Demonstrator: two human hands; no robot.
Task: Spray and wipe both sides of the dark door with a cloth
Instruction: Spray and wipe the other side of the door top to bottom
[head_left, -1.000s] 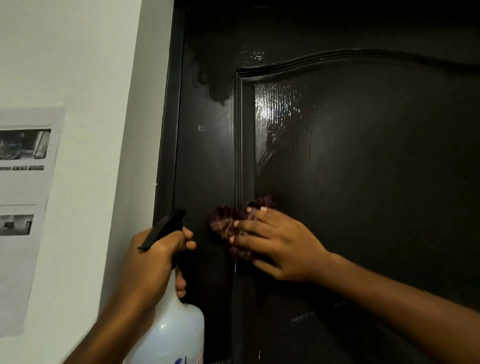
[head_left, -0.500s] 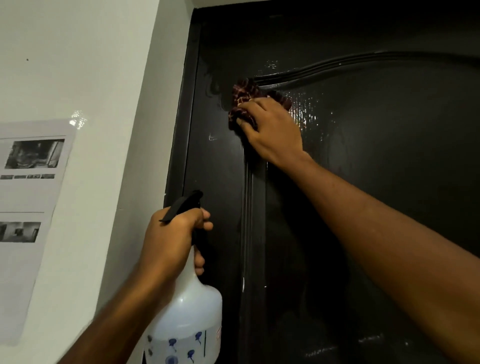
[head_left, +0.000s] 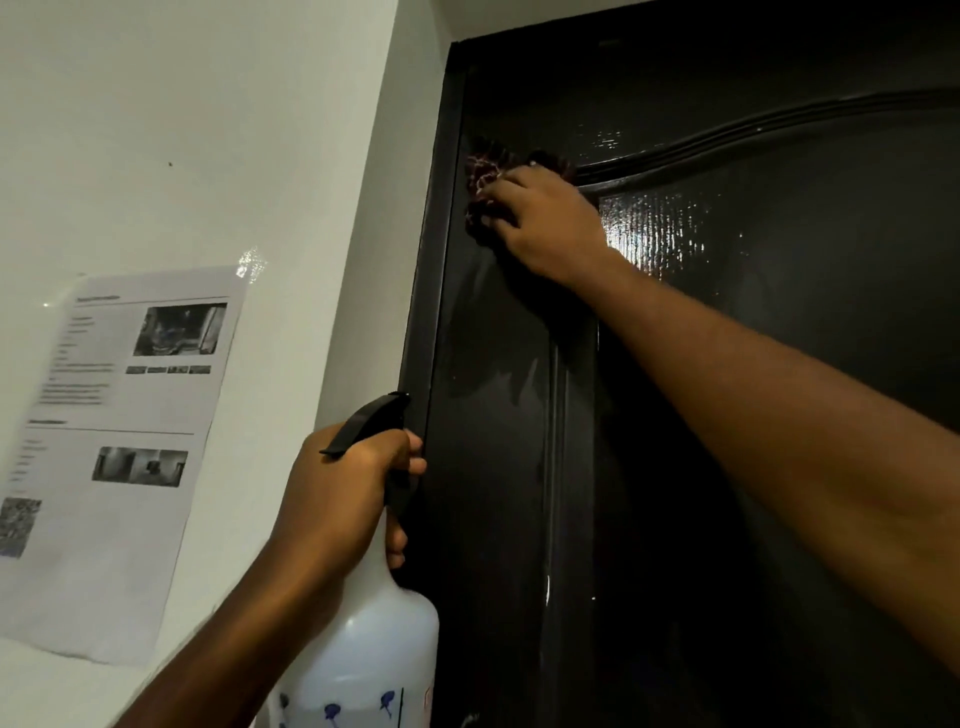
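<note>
Two hands are at work. The right hand (head_left: 550, 223) presses a dark checked cloth (head_left: 480, 174) against the door (head_left: 779, 389), near its upper left corner, with the fingers bent over the cloth. The left hand (head_left: 348, 493) is closed round the neck of a white bottle (head_left: 374, 654), under its black trigger, just beside the door edge. Wet streaks shine on the panel beside the right hand. A printed sheet (head_left: 130, 441) is on the wall (head_left: 208, 130) to the left.

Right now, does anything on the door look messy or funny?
Nothing is broken or spilled. The door has pale streaks below the cloth, so it looks smeary there. A small white mark shows lower down; drip or scratch, I cannot tell.
</note>
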